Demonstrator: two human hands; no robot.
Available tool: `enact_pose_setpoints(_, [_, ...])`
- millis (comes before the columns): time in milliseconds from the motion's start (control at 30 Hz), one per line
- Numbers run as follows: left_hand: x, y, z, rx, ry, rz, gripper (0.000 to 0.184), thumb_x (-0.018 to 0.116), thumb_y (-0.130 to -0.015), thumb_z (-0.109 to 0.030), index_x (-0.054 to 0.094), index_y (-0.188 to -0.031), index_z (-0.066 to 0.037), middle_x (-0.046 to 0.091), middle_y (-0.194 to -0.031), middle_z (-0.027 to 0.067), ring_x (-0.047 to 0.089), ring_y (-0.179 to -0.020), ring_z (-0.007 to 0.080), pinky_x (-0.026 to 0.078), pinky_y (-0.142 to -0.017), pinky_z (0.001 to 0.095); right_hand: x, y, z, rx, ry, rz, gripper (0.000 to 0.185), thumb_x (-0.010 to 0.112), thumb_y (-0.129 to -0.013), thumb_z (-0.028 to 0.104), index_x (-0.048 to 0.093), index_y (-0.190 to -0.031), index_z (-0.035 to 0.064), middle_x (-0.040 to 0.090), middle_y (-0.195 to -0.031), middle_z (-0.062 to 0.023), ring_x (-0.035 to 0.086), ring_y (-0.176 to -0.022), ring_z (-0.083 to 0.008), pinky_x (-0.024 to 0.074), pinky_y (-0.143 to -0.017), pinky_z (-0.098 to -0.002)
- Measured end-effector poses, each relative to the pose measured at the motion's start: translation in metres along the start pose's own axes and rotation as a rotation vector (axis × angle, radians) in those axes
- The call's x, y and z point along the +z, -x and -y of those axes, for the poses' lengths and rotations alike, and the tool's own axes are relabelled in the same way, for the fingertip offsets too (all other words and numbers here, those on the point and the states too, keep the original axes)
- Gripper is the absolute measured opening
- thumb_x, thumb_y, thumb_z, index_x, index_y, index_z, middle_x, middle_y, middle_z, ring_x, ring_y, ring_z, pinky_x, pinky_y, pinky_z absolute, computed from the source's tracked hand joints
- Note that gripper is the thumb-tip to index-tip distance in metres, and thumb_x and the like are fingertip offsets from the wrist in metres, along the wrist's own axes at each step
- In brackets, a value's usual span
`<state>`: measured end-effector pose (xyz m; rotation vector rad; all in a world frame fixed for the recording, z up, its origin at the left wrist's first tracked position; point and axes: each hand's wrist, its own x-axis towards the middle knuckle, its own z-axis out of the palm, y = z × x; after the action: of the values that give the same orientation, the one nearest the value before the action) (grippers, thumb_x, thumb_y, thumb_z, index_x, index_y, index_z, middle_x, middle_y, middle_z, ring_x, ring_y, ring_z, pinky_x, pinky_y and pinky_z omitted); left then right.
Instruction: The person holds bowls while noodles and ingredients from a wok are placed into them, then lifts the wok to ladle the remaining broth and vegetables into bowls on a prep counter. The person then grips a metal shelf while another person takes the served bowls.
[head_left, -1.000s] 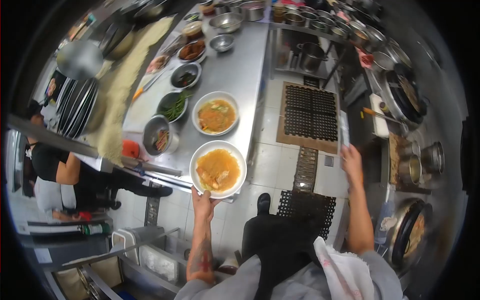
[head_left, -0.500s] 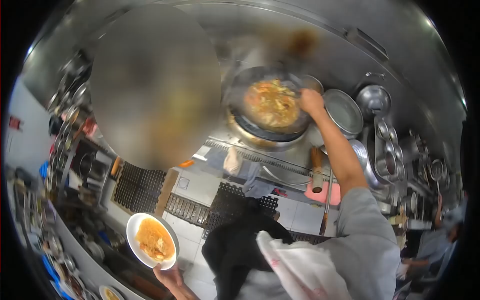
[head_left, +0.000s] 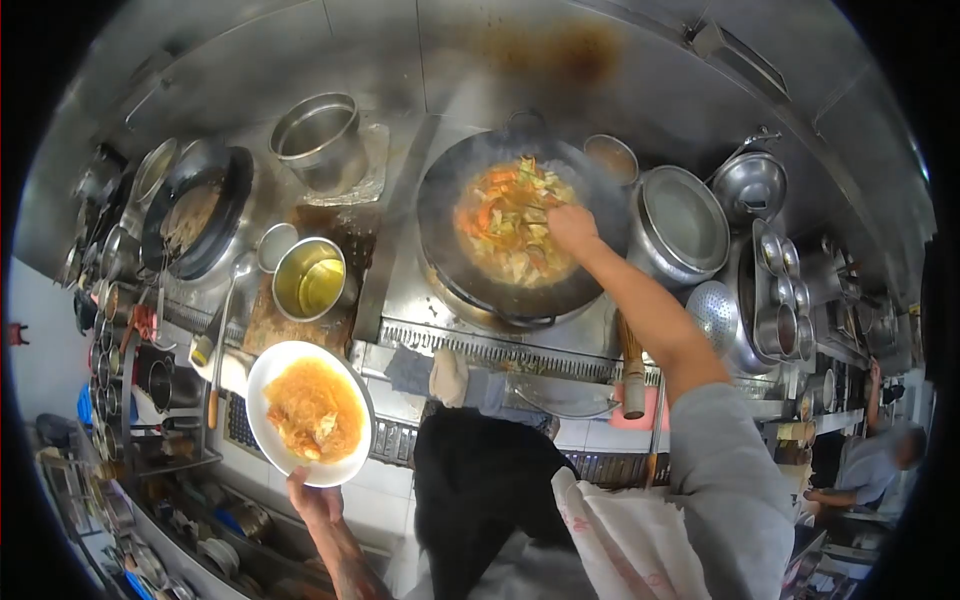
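Note:
My left hand (head_left: 316,500) grips the lower rim of a white bowl (head_left: 368,385), which holds orange noodles (head_left: 312,400) in broth and is tilted toward the camera. Over the large black wok (head_left: 440,205) on the stove, my right hand (head_left: 572,232) is closed at the right side of the food. What it holds is too small to make out. Vegetables and orange pieces in sauce (head_left: 515,225) fill the wok's middle, with faint steam above.
Left of the wok stand a metal pot of yellow liquid (head_left: 308,280), a tall pot (head_left: 320,140) and another wok (head_left: 240,215). To the right are a metal basin (head_left: 688,220), a perforated ladle (head_left: 712,312) and a bamboo brush (head_left: 633,375). A co-worker (head_left: 868,465) is at far right.
The view has turned from the counter to the stove. My left hand has carried the bowl along. My right hand has moved from the wok's right edge to over its food.

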<state>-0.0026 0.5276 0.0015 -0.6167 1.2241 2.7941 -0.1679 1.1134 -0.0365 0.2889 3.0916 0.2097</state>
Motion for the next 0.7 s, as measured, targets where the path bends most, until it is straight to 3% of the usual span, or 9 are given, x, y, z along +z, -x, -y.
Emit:
enact_pose_setpoints(133, [-0.009, -0.050, -0.016, -0.089, -0.094, 0.174, 0.071, 0.059, -0.088, -0.026, 0.032, -0.145, 0.004, 0.049, -0.139, 0.0206, 0.062, -0.116, 0.0327, 0.064, -0.074, 0.0371, -0.005, -0.039, 0.002, 0.129, -0.100, 0.008, 0.013, 0.064, -0.080, 0.012, 0.072, -0.085, 0.0027, 0.071, -0.091, -0.0172, 0.071, -0.084, -0.0347, 0.0573, -0.073, -0.0439])
enact_pose_setpoints(233, [0.007, -0.071, -0.028, -0.112, -0.146, 0.186, 0.068, 0.059, -0.085, -0.022, 0.034, -0.143, 0.005, 0.051, -0.135, 0.0202, 0.060, -0.117, 0.0308, 0.059, -0.084, 0.0371, -0.062, -0.021, 0.011, -0.038, 0.142, 0.066, 0.022, 0.058, -0.083, 0.008, 0.071, -0.099, 0.0033, 0.072, -0.096, -0.0150, 0.071, -0.087, -0.0317, 0.0571, -0.073, -0.0417])
enact_pose_setpoints(333, [0.022, -0.087, -0.032, -0.106, -0.156, 0.142, 0.065, 0.057, -0.084, -0.017, 0.037, -0.141, 0.006, 0.055, -0.129, 0.0202, 0.060, -0.115, 0.0303, 0.055, -0.092, 0.0392, -0.069, -0.015, 0.016, -0.297, 0.206, -0.163, 0.027, 0.059, -0.082, 0.011, 0.068, -0.106, 0.0046, 0.071, -0.100, -0.0127, 0.071, -0.085, -0.0288, 0.0572, -0.070, -0.0405])
enact_pose_setpoints(400, [0.013, -0.104, -0.036, -0.145, -0.254, 0.204, 0.068, 0.057, -0.089, -0.028, 0.035, -0.142, 0.006, 0.053, -0.135, 0.0235, 0.070, -0.093, 0.0269, 0.060, -0.056, 0.0273, -0.057, -0.022, 0.020, -0.467, 0.235, -0.187, 0.031, 0.059, -0.082, 0.014, 0.065, -0.112, 0.0061, 0.069, -0.105, -0.0106, 0.070, -0.083, -0.0263, 0.0569, -0.068, -0.0397])
enact_pose_setpoints(433, [-0.009, -0.118, -0.024, -0.107, -0.205, 0.153, 0.066, 0.055, -0.090, -0.029, 0.035, -0.140, 0.009, 0.055, -0.128, 0.0283, 0.064, -0.048, 0.0209, 0.047, -0.031, 0.0221, -0.051, -0.031, 0.027, -0.470, 0.235, -0.186, 0.031, 0.059, -0.082, 0.014, 0.065, -0.112, 0.0061, 0.069, -0.105, -0.0106, 0.070, -0.083, -0.0263, 0.0569, -0.068, -0.0397])
enact_pose_setpoints(533, [0.000, -0.138, -0.005, -0.048, -0.219, 0.186, 0.067, 0.054, -0.089, -0.030, 0.035, -0.138, 0.011, 0.058, -0.119, 0.0306, 0.041, -0.024, 0.0163, 0.031, -0.019, 0.0196, -0.034, -0.057, 0.043, -0.506, 0.211, -0.248, 0.029, 0.057, -0.083, 0.013, 0.067, -0.109, 0.0049, 0.070, -0.097, -0.0115, 0.070, -0.084, -0.0261, 0.0569, -0.069, -0.0391])
enact_pose_setpoints(633, [0.051, -0.138, 0.015, -0.009, -0.221, 0.162, 0.073, 0.058, -0.086, -0.030, 0.030, -0.143, 0.006, 0.053, -0.127, 0.0276, 0.057, -0.040, 0.0174, 0.030, -0.019, 0.0182, -0.031, -0.068, 0.033, -0.321, 0.130, 0.072, 0.023, 0.060, -0.087, 0.019, 0.071, -0.103, 0.0063, 0.070, -0.085, -0.0124, 0.070, -0.085, -0.0267, 0.0557, -0.074, -0.0406])
enact_pose_setpoints(667, [0.060, -0.139, 0.015, -0.079, -0.238, 0.285, 0.075, 0.059, -0.084, -0.026, 0.028, -0.146, 0.002, 0.047, -0.136, 0.0243, 0.070, -0.076, 0.0241, 0.055, -0.040, 0.0246, -0.030, -0.065, 0.025, -0.201, -0.104, 0.086, 0.023, 0.063, -0.087, 0.023, 0.073, -0.100, 0.0069, 0.071, -0.082, -0.0125, 0.070, -0.085, -0.0275, 0.0546, -0.075, -0.0412])
enact_pose_setpoints(700, [0.085, -0.134, 0.026, -0.052, -0.185, 0.282, 0.078, 0.061, -0.083, -0.023, 0.026, -0.149, -0.002, 0.044, -0.142, 0.0202, 0.060, -0.115, 0.0325, 0.061, -0.083, 0.0439, -0.032, -0.062, 0.016, -0.084, -0.337, 0.099, 0.023, 0.066, -0.088, 0.027, 0.074, -0.097, 0.0076, 0.071, -0.079, -0.0126, 0.070, -0.084, -0.0283, 0.0536, -0.076, -0.0419])
